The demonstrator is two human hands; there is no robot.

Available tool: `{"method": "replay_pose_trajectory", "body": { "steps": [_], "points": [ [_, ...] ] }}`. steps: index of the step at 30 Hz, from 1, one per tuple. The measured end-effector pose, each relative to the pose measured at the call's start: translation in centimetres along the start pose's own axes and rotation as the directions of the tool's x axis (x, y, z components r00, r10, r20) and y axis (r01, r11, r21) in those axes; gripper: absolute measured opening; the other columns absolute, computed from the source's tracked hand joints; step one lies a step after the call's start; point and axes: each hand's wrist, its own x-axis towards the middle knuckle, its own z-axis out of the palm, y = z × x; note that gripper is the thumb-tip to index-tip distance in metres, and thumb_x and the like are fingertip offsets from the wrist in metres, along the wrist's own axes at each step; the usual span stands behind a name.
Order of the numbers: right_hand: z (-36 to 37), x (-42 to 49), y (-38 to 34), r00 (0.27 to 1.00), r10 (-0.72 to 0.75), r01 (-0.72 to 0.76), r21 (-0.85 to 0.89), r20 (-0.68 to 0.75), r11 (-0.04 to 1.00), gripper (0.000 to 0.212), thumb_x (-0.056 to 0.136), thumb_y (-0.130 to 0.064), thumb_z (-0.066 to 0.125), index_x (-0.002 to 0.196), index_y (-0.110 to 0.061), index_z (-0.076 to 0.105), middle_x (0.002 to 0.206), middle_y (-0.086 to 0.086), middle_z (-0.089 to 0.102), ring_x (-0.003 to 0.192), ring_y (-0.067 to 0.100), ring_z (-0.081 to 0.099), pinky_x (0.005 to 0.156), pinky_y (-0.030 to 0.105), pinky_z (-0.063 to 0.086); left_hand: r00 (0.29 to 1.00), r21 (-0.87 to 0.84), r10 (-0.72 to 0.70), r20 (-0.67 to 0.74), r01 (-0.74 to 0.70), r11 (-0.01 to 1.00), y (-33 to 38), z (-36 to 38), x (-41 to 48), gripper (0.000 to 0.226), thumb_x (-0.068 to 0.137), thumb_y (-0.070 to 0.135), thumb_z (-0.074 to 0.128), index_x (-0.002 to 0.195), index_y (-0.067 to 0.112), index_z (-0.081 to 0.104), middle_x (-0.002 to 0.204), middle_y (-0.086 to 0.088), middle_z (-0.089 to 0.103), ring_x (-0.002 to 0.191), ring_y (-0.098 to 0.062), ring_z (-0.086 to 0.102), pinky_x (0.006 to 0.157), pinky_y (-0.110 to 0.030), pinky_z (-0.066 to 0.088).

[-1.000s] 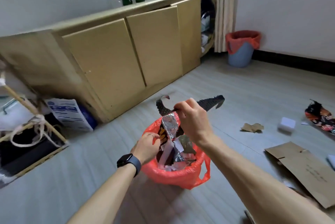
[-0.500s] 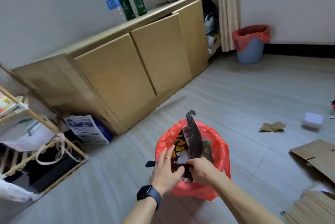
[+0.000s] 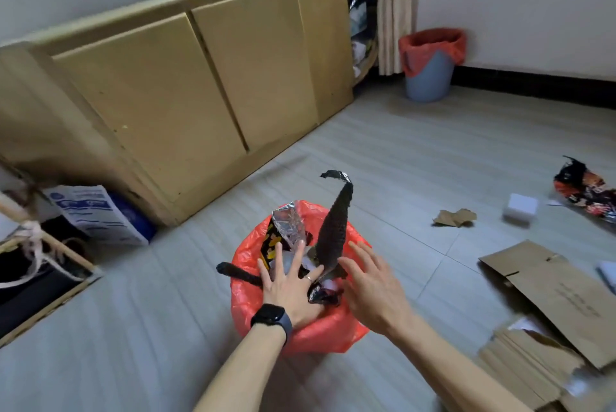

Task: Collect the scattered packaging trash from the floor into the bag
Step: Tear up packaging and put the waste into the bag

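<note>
Left hand (image 3: pixel 290 281), fingers spread flat, presses the wrappers (image 3: pixel 288 223) down inside the red bag (image 3: pixel 320 335) on the floor, right hand (image 3: pixel 370 281) open alongside; advise folding the upright black strip (image 3: pixel 336 221) under first, lest it spring out.

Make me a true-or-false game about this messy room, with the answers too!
1. A long black strip sticks up out of the red bag. True.
2. The left hand is spread flat over the wrappers in the bag. True.
3. The right hand holds a piece of cardboard. False: it is open and holds nothing.
4. All the trash is off the floor. False: a brown paper scrap, a white block and a colourful wrapper lie there.
5. The blue bin has a green liner. False: its liner is red.
</note>
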Motion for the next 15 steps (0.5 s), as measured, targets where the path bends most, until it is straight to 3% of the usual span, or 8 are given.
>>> {"method": "replay_pose_trajectory", "body": {
  "steps": [2,5,7,10,15],
  "points": [
    [0.3,-0.4,0.6,0.986,0.162,-0.161,-0.021,0.038,0.987,0.071,0.089,-0.045,0.051,0.152,-0.019,0.032,0.163,0.011,0.019,0.148,0.031,0.021,0.118,0.046,0.026,0.997,0.019,0.001,0.073,-0.002,1.000,-0.4,0.6,1.1,0.070,0.077,0.077,0.039,0.143,0.058,0.026,0.160,0.008,-0.026,0.144,-0.042,-0.025,0.105,-0.073,-0.013],
    [1.0,-0.7,1.0,0.964,0.234,-0.245,0.084,0.124,0.966,0.082,0.098,-0.051,0.041,0.158,-0.011,0.001,0.166,0.011,0.000,0.153,0.024,0.003,0.124,0.036,0.007,0.980,0.000,-0.038,0.194,0.039,0.999,-0.8,2.1,2.7,0.054,0.086,0.072,0.033,0.139,0.060,0.032,0.164,0.009,0.003,0.148,-0.038,0.001,0.107,-0.074,-0.006],
    [1.5,-0.8,0.9,0.960,0.237,-0.263,0.195,0.150,0.945,0.079,0.101,-0.042,0.041,0.157,-0.008,-0.003,0.166,0.011,0.001,0.153,0.021,0.004,0.123,0.029,0.004,0.963,0.011,-0.041,0.266,0.039,0.999,-0.7,3.6,3.4,0.047,0.093,0.065,0.028,0.139,0.062,0.030,0.162,0.014,0.010,0.148,-0.035,0.004,0.110,-0.069,-0.004],
    [2.2,-0.7,0.7,0.958,0.240,-0.276,0.280,0.157,0.919,0.075,0.102,-0.033,0.040,0.157,-0.009,-0.005,0.166,0.010,0.004,0.152,0.020,0.010,0.121,0.026,0.008,0.906,-0.100,0.015,0.424,0.030,0.995,-0.6,6.0,4.6,0.053,0.099,0.056,0.027,0.150,0.042,0.030,0.162,0.009,0.015,0.149,-0.028,0.012,0.119,-0.053,0.004],
    [2.2,0.2,0.5,0.945,0.276,-0.321,0.326,0.177,0.889,0.072,0.101,-0.025,0.036,0.157,-0.009,-0.007,0.165,0.012,0.008,0.151,0.023,0.018,0.121,0.031,0.018,0.904,-0.213,0.098,0.415,-0.008,0.977,-0.8,5.7,5.4,0.055,0.089,0.058,0.034,0.138,0.037,0.046,0.151,-0.004,0.042,0.136,-0.032,0.038,0.114,-0.041,0.027]
  ]
}}
